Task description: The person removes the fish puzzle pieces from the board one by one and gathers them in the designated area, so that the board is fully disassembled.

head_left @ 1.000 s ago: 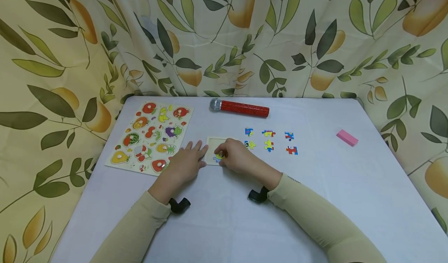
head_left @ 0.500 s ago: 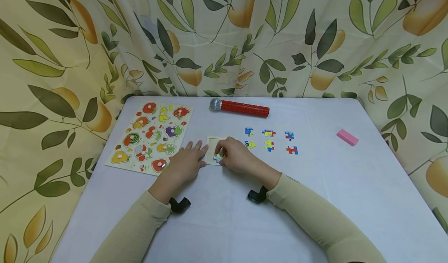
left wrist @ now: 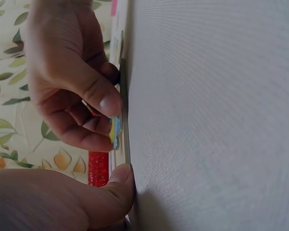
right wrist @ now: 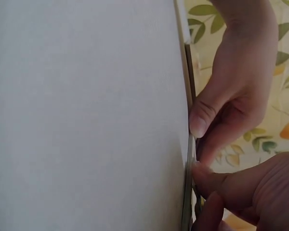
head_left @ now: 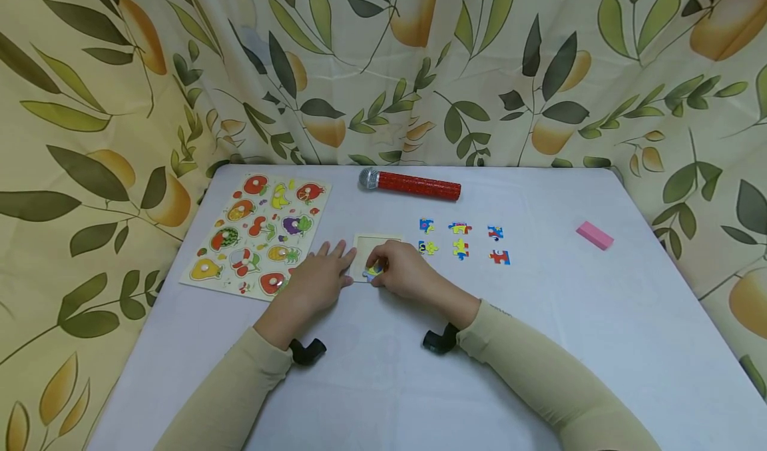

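Note:
A small pale puzzle tray (head_left: pixel 362 240) with a raised rim lies flat on the table between the hands. Over its lower part, my right hand (head_left: pixel 409 269) pinches a blue-and-yellow jigsaw piece (head_left: pixel 372 272) between thumb and fingers; the left wrist view shows the piece (left wrist: pixel 116 132) tilted under the fingertips. My left hand (head_left: pixel 315 279) lies with fingers spread, its thumb and fingertips touching the tray's left edge. The palm partly covers the fruit puzzle board (head_left: pixel 247 238). Several loose jigsaw pieces (head_left: pixel 461 248) sit in two rows right of the tray.
A red glittery toy microphone (head_left: pixel 413 185) lies at the back of the white-covered table (head_left: pixel 383 384). Far to the right is a pink block (head_left: pixel 595 236). A leaf-patterned curtain (head_left: pixel 479 71) hangs behind the table.
My right hand has shifted very slightly down and left with the jigsaw piece over the tray. The left hand and the loose pieces stay where they were.

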